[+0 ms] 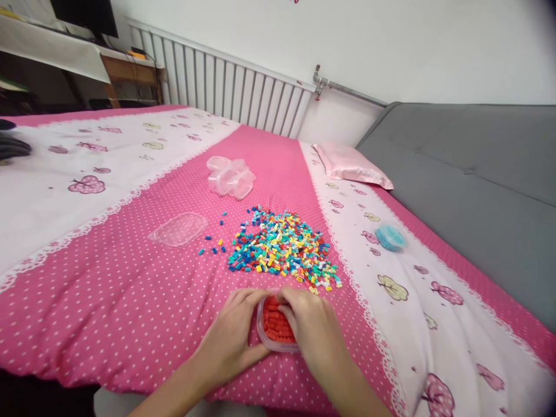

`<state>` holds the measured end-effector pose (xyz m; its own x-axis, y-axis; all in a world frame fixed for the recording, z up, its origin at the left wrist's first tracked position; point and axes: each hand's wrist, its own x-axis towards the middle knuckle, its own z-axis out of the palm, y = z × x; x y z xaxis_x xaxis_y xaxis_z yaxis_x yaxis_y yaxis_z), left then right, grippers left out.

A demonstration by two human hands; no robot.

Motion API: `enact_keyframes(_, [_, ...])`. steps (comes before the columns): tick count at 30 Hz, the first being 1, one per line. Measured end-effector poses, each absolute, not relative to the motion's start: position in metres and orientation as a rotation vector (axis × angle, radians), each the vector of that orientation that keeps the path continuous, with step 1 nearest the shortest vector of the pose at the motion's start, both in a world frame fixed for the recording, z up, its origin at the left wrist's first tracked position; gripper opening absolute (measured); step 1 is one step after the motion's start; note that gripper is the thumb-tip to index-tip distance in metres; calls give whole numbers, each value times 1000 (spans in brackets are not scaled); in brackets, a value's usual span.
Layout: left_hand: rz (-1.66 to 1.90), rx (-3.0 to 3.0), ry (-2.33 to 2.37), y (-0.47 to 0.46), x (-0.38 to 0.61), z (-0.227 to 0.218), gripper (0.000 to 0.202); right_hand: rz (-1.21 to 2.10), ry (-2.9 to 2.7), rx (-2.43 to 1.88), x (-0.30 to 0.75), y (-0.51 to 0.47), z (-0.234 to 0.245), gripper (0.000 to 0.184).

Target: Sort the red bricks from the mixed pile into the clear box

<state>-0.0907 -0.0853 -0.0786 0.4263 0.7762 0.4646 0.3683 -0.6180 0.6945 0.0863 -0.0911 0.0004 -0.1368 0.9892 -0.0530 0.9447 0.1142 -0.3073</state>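
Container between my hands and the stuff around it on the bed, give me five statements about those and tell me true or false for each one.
1. Your left hand touches the container. True.
2. The container is filled with blue pieces. False: the pieces visible in it are red pieces.
3. A mixed-color pile lies beyond your hands. True.
4. The flat clear lid is right of the pile. False: the lid lies to its left.
5. The tub with blue contents is right of the pile. True.
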Motion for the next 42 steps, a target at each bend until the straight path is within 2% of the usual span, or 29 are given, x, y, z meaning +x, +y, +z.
enact_keyframes(13, [1079,2211,978,-85,-90,-81,67,401,-2116,-1811,94,-94,-1,20])
enact_keyframes(19, [1089,2241,998,-85,-92,-80,65,398,-1937,-1597,112,-75,-5,11])
enact_keyframes(21, [1107,2257,1010,-84,-93,-81,66,327,-1837,-1542,126,-59,-12,11])
enact_keyframes(25, [1164,2295,1076,-83,-95,-88,73,94,-1677,-1581,165,-25,-35,26])
enact_keyframes(34, [1182,2338,1145,-78,-98,-92,67,33,-1415,-1780,235,5,-95,44])
enact_keyframes(42, [1139,2417,1177,-71,-101,-102,65,29,-1472,-1856,229,8,-104,34])
